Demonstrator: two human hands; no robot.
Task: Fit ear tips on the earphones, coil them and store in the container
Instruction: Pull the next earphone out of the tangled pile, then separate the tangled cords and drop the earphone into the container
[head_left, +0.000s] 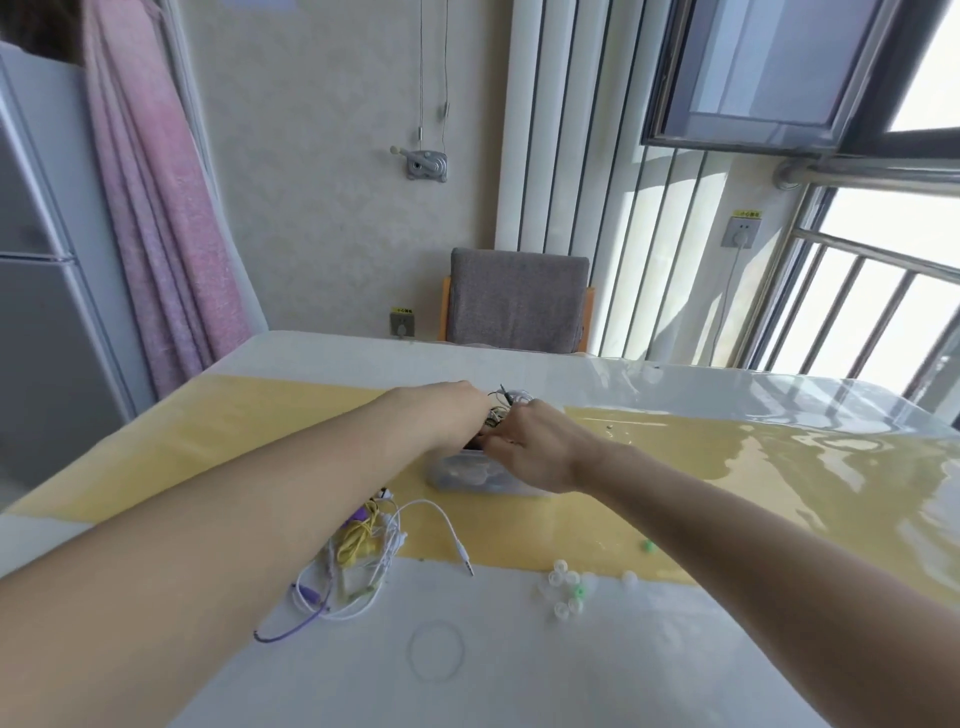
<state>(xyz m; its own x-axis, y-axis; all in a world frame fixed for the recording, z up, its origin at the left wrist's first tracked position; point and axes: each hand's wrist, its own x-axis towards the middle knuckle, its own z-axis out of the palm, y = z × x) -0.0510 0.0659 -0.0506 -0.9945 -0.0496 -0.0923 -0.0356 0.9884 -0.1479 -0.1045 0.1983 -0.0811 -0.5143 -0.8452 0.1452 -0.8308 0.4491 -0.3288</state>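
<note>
A thin clear ring (435, 651) lies nearest. Tangled earphones (358, 551) sit under the left forearm, loose ear tips (569, 590) below the right wrist. Both hands, left hand (457, 410) and right hand (535, 447), reach together over the clear container (467, 475), fingers curled around dark wires (501, 402); the exact grip is unclear.

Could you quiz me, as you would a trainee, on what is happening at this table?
1. True or false: both hands are at the clear container.
2. Which lies nearest the white plug? A) the tangled earphones B) the grey chair C) the wall socket
3. What are the small clear and green pieces near the right forearm?

Key:
1. True: the left hand and the right hand meet over it, among dark wires.
2. A.
3. Loose ear tips, not yet fitted.
</note>
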